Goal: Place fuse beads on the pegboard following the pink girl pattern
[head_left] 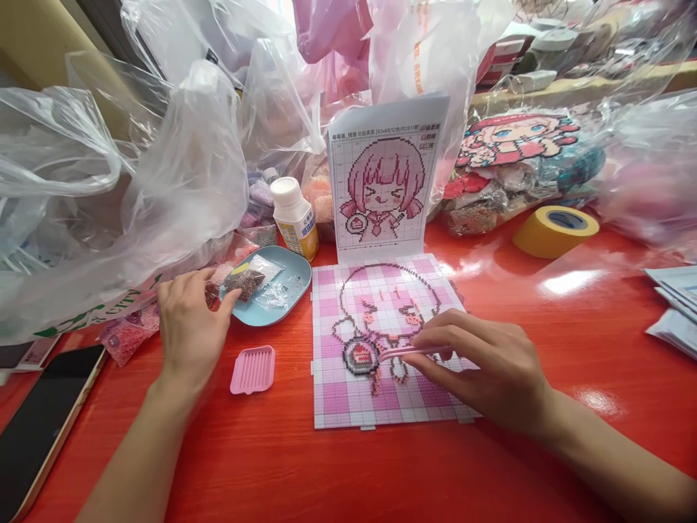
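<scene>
My right hand (484, 363) is closed around pink tweezers (406, 351), their tip at a small round cake design on the pegboard (337, 403). This pink-and-white checked board carries bead outlines of a head, closed eyes and pink cheeks. At the left edge of a blue plate (291, 305), my left hand (193, 319) has its thumb and index finger apart. Its thumb reaches a small bag of brown beads (247, 282); the other fingers are partly hidden. Clear bags and loose white beads lie on the plate too. Below it sits a pink ridged bead tray (253, 370).
A printed pattern sheet (381, 189) stands behind the board, beside a white-and-yellow bottle (294, 218). Plastic bags (185, 152) crowd the back and left. A phone (46, 428) lies at left; yellow tape (555, 231) and folded papers (675, 298) are at right.
</scene>
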Demonstrator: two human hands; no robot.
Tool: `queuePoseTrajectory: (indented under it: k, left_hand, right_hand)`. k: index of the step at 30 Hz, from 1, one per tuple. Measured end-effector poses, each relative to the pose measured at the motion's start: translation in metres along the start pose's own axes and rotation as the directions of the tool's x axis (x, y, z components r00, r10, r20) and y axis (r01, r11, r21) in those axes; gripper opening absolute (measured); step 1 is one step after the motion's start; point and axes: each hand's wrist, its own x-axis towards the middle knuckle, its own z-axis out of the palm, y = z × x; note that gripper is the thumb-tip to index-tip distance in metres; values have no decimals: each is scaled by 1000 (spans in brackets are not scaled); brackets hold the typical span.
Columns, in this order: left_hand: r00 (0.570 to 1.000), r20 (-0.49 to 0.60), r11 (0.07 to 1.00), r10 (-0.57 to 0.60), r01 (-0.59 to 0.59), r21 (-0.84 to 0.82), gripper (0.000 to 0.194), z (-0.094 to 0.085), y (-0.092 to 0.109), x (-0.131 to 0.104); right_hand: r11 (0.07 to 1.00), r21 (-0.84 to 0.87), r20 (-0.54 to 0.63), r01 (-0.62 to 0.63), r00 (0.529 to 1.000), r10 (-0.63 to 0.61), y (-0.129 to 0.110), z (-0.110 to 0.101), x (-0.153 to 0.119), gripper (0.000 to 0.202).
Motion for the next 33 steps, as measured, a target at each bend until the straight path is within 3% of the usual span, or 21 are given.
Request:
queuePoseTrajectory:
  k: [4,10,18,22,26,28,29,31,33]
  left_hand:
    - [994,58,995,-95,94,17,40,10,-12,2]
    - [986,56,983,-160,164,-79,31,12,-6,3]
    - [948,-4,862,-319,289,-416,16,3,13,4]
    - [921,-56,693,-385,249,-676,15,-5,30,1]
    - [916,-18,494,-400,199,-846,16,-15,61,-6]
    - [932,124,350,-340,248,-903,17,-19,78,-12]
    - [928,252,194,-274,310,-931,19,-20,86,-16]
    - [890,429,-2,-154,433,-901,21,-25,102,-23]
    - [838,537,-45,-100,535,-843,20,-31,116,-32]
  right_hand:
    - [1000,-6,-10,6,1000,-6,0,-1,0,12]
    - [1000,-13,-60,3,998,-4,-4,-4,3,11]
    - [976,58,-263,-210,940,218,-1,-2,0,27]
    - [968,94,-319,-234,914,252,-3,-3,1,35]
    - [942,230,-433,-244,841,324,-8,-5,3,48]
    - [927,307,-423,-218,841,338,-8,-6,4,51]
    - [926,320,-392,-203,861,324,-8,-6,3,49]
    - [942,278,-325,-188,904,277,-9,-9,3,43]
    - [969,181,-316,-165,924,217,-10,-13,3,40]
